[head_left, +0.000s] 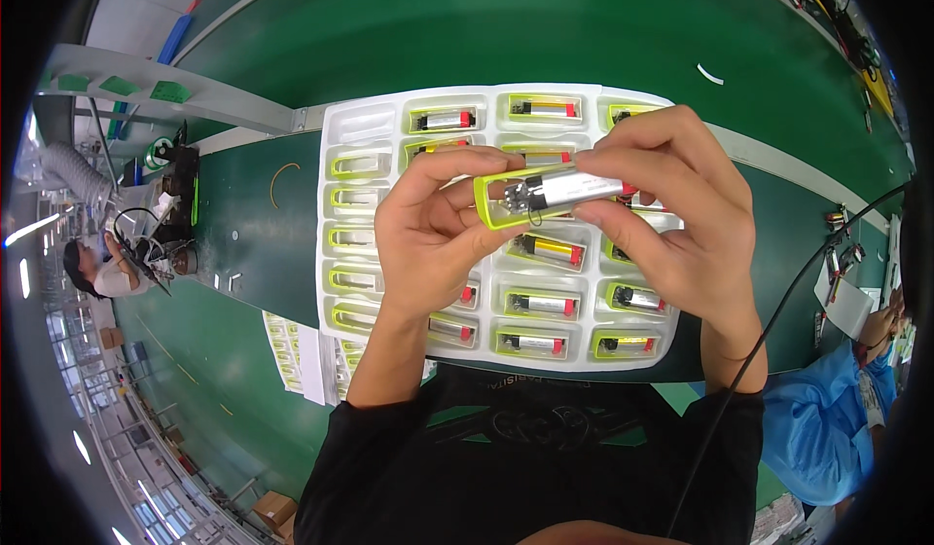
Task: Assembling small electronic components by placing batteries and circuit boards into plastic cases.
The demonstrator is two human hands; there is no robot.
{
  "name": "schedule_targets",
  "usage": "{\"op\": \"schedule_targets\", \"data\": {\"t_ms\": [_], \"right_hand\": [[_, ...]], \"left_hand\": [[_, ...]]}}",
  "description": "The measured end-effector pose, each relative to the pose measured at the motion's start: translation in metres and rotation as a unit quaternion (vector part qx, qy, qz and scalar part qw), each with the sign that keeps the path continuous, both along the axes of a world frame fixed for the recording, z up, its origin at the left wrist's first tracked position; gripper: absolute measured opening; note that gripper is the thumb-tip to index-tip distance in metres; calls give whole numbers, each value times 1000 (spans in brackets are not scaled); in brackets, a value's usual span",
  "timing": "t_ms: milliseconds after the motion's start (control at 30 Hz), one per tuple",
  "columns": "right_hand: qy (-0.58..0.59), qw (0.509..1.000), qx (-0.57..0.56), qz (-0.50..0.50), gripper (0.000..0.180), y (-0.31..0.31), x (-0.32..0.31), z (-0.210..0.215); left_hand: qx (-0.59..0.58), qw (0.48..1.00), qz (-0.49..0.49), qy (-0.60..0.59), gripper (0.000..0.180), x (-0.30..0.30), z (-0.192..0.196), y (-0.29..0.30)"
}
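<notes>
Above the white tray (362, 125), my left hand (423, 229) pinches the left end of a yellow-green plastic casing (484, 204). A silver battery cell (572, 190) with a small circuit board at its left end lies along the casing's opening. My right hand (696, 219) grips the right end of the cell between thumb and fingers; a bit of red shows there. Whether the cell is fully seated, I cannot tell. Under my hands the tray holds several casings with cells, such as the cased cell (533, 343). A casing (355, 198) in the left column shows no cell.
The tray lies on a dark green bench (263, 243). More stacked trays (297, 360) are at lower left. A black cable (798, 277) runs down the right side. Loose parts and a person in a blue garment (817, 438) are at right; another person (109, 271) is far left.
</notes>
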State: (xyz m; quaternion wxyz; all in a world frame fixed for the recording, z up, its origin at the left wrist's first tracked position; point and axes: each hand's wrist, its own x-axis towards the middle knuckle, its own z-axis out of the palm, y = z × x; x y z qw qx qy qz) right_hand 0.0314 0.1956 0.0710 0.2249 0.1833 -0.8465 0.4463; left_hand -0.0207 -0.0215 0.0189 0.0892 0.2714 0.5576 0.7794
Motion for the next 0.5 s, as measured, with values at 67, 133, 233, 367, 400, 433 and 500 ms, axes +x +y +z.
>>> {"op": "schedule_targets", "data": {"t_ms": [67, 133, 233, 367, 400, 433, 500], "right_hand": [[7, 1000, -2, -7, 35, -4, 1, -1], [19, 1000, 0, -15, 35, -6, 1, -4], [22, 1000, -10, -9, 37, -5, 0, -7], [5, 1000, -11, -1, 34, -8, 0, -9], [-6, 1000, -7, -7, 32, -12, 2, -6], [-7, 1000, -6, -10, 31, -13, 1, -7], [4, 1000, -7, -16, 30, -14, 0, -10]], "left_hand": [[18, 999, -26, -8, 46, -1, -3, -2], [40, 998, -29, -35, 45, -1, -4, -2], [43, 998, -27, -45, 45, -2, -7, 0], [43, 997, -35, -49, 44, -2, -7, 1], [42, 997, -34, -49, 44, -2, -8, 1], [50, 997, -33, -51, 44, -2, -9, 0], [68, 996, -34, -55, 44, -3, -11, 1]]}}
